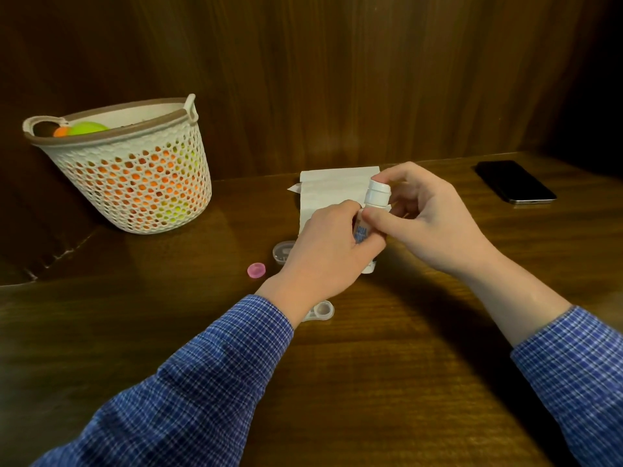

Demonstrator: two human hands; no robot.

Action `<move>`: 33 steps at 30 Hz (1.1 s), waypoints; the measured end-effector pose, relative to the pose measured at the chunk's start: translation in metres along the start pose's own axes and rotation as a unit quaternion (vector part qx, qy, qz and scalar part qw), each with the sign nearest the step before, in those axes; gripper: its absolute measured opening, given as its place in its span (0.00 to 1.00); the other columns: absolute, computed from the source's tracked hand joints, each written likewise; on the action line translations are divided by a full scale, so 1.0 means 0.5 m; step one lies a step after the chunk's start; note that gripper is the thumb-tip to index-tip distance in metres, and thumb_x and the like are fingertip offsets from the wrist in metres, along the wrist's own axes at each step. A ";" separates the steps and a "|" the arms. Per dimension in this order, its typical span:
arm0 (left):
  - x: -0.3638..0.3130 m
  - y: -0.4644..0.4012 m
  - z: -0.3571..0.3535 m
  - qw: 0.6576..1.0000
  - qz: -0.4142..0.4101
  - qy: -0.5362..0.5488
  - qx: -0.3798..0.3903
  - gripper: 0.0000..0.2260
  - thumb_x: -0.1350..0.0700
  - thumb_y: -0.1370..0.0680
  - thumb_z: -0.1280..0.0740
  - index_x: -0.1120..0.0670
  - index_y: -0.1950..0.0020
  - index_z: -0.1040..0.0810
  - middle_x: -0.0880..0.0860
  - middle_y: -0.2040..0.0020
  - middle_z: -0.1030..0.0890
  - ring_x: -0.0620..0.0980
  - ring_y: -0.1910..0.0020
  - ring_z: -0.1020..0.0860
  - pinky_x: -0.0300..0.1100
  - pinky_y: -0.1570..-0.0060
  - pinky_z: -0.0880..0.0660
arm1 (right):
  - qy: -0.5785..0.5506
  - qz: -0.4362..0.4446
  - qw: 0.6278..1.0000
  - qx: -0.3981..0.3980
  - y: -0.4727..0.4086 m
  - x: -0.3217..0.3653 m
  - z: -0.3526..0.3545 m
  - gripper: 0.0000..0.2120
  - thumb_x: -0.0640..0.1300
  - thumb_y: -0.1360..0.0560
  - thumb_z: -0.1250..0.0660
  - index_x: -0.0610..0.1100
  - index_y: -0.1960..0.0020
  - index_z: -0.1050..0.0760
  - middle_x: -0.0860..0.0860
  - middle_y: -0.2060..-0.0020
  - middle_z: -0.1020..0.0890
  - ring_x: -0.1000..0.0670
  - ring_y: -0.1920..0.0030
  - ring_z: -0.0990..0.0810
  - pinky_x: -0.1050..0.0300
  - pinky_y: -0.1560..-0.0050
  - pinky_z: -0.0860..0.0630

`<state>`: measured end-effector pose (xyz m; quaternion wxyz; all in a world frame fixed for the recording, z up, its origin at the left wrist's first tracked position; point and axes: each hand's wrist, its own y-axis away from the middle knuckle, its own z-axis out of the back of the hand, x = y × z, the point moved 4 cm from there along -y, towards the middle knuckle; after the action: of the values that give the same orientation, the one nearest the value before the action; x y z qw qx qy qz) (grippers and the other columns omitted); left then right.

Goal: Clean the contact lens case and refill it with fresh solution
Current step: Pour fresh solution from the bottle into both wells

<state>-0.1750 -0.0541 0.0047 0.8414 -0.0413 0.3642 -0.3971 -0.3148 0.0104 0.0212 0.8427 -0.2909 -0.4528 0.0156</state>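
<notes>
Contact lens case (322, 311) sits on the wooden table (387, 382) near the person, mostly hidden under the left wrist; only one open well shows, pale and round.

Table: dark brown wood, backed by dark wood panelling.

Basket (135, 176): white perforated plastic with a brown rim, far left on the table, tilted, holding orange and green balls.

Sleeves: blue checked shirt on both forearms.

Paper towel (333, 190): white sheet lying flat at the table's far edge, behind the hands.

Phone (515, 181): black, face up, far right, well apart from everything else.

Left hand (323, 247): fingers curled round the body of the solution bottle (374, 205), gripping it over the table.

Right hand (428, 220): thumb and fingers curled at the bottle's white cap (379, 190), pinching its top and neck.

Bottle: small, white, blue lettering on the label, slightly tilted, cap on; whether its base touches the table cannot be told.

Clear lid (282, 251): round, just left of the left hand, partly covered by it.

Pink lid (256, 270): small, round, lying on the table just left of the clear lid, apart from it.
</notes>
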 end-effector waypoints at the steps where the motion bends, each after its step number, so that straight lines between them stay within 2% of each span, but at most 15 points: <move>1: 0.000 0.000 -0.002 1.000 0.000 0.001 0.004 0.07 0.46 0.21 0.31 0.45 0.46 0.25 0.40 0.58 0.23 0.43 0.62 0.22 0.32 0.66 0.31 | 0.002 -0.003 1.000 0.004 0.000 -0.001 0.000 0.17 0.50 0.25 0.25 0.52 0.39 0.25 0.52 0.52 0.14 0.50 0.60 0.19 0.58 0.61 0.19; 9: 0.003 0.000 -0.004 1.000 -0.005 -0.020 0.002 0.07 0.46 0.21 0.32 0.46 0.47 0.26 0.40 0.59 0.25 0.43 0.63 0.24 0.33 0.66 0.34 | 0.004 -0.001 1.000 0.014 0.003 0.003 -0.001 0.16 0.48 0.25 0.25 0.51 0.40 0.25 0.51 0.53 0.15 0.50 0.60 0.20 0.63 0.64 0.22; 13: 0.008 -0.003 -0.003 1.000 0.000 -0.011 0.000 0.06 0.45 0.20 0.32 0.45 0.48 0.27 0.38 0.59 0.26 0.43 0.64 0.25 0.31 0.66 0.35 | 0.002 0.005 0.999 0.033 0.004 0.006 0.001 0.18 0.47 0.24 0.25 0.54 0.36 0.25 0.55 0.50 0.18 0.58 0.58 0.20 0.66 0.61 0.22; 15: 0.005 -0.009 0.005 1.000 0.005 0.025 -0.003 0.05 0.45 0.19 0.32 0.44 0.48 0.26 0.39 0.58 0.23 0.43 0.66 0.22 0.30 0.70 0.31 | -0.047 -0.012 0.998 0.034 0.000 0.002 0.011 0.22 0.44 0.24 0.25 0.55 0.33 0.27 0.54 0.51 0.17 0.53 0.57 0.17 0.64 0.60 0.20; 17: 0.003 -0.016 0.018 0.996 0.032 0.083 -0.013 0.06 0.46 0.19 0.32 0.44 0.44 0.25 0.42 0.53 0.19 0.45 0.65 0.19 0.31 0.73 0.26 | -0.094 -0.058 0.992 0.060 -0.002 -0.009 0.023 0.29 0.41 0.26 0.25 0.57 0.30 0.32 0.53 0.52 0.16 0.49 0.57 0.15 0.62 0.62 0.19; 20: 0.003 -0.027 0.038 0.988 0.068 0.138 -0.028 0.13 0.48 0.19 0.30 0.50 0.37 0.22 0.49 0.45 0.16 0.45 0.62 0.15 0.39 0.64 0.17 | -0.035 -0.109 0.983 0.142 0.000 -0.020 0.023 0.36 0.45 0.33 0.21 0.57 0.31 0.34 0.53 0.50 0.15 0.50 0.57 0.15 0.51 0.59 0.16; 21: 0.001 -0.030 0.043 0.987 0.071 0.141 -0.026 0.14 0.49 0.20 0.29 0.52 0.36 0.21 0.50 0.44 0.16 0.45 0.61 0.14 0.43 0.60 0.15 | 0.001 -0.108 0.983 0.149 0.001 -0.022 0.018 0.36 0.47 0.34 0.20 0.56 0.31 0.33 0.54 0.48 0.16 0.53 0.57 0.15 0.50 0.56 0.16; 23: -0.008 -0.036 0.046 0.989 0.061 0.132 -0.010 0.16 0.48 0.21 0.28 0.53 0.36 0.20 0.49 0.46 0.15 0.45 0.60 0.14 0.47 0.55 0.14 | 0.055 -0.089 0.987 0.121 0.002 -0.022 0.011 0.31 0.52 0.34 0.18 0.53 0.36 0.28 0.56 0.48 0.17 0.57 0.55 0.16 0.55 0.55 0.15; 26: -0.027 -0.047 0.037 0.994 0.047 0.098 0.021 0.16 0.48 0.22 0.27 0.52 0.36 0.18 0.48 0.46 0.15 0.46 0.56 0.15 0.45 0.54 0.17 | 0.115 -0.091 0.986 0.079 -0.005 -0.033 0.013 0.21 0.54 0.35 0.18 0.53 0.47 0.22 0.59 0.53 0.17 0.59 0.54 0.18 0.61 0.59 0.23; 28: -0.037 -0.059 0.025 0.996 0.047 0.066 0.042 0.15 0.48 0.23 0.25 0.51 0.39 0.18 0.47 0.49 0.15 0.44 0.56 0.18 0.38 0.59 0.23 | 0.145 -0.125 0.978 0.079 -0.010 -0.053 0.022 0.19 0.53 0.35 0.18 0.54 0.49 0.22 0.60 0.54 0.19 0.59 0.53 0.20 0.62 0.61 0.28; 30: -0.053 -0.077 0.008 0.996 0.054 0.037 0.057 0.08 0.46 0.25 0.25 0.48 0.51 0.19 0.44 0.57 0.17 0.41 0.60 0.20 0.32 0.65 0.30 | 0.166 -0.159 0.970 0.076 -0.012 -0.075 0.031 0.19 0.52 0.35 0.18 0.54 0.50 0.23 0.59 0.55 0.19 0.56 0.55 0.20 0.62 0.63 0.28; 32: -0.079 -0.103 -0.012 0.997 0.039 -0.003 0.066 0.11 0.45 0.25 0.25 0.47 0.60 0.23 0.44 0.63 0.21 0.40 0.65 0.23 0.31 0.70 0.34 | 0.176 -0.192 0.963 0.068 -0.015 -0.094 0.044 0.18 0.50 0.35 0.18 0.53 0.51 0.23 0.56 0.56 0.18 0.54 0.57 0.19 0.61 0.65 0.26; 33: -0.092 -0.116 -0.025 0.996 0.032 -0.017 0.077 0.11 0.45 0.25 0.25 0.48 0.62 0.23 0.45 0.65 0.21 0.41 0.66 0.24 0.32 0.70 0.33 | 0.176 -0.210 0.959 0.066 -0.016 -0.104 0.051 0.17 0.48 0.35 0.18 0.52 0.52 0.23 0.55 0.57 0.18 0.54 0.58 0.19 0.61 0.66 0.26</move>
<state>-0.2394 -0.0585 0.0428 0.8601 0.0288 0.3196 -0.3965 -0.3671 0.0009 -0.0030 0.9108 -0.1314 -0.3458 -0.1835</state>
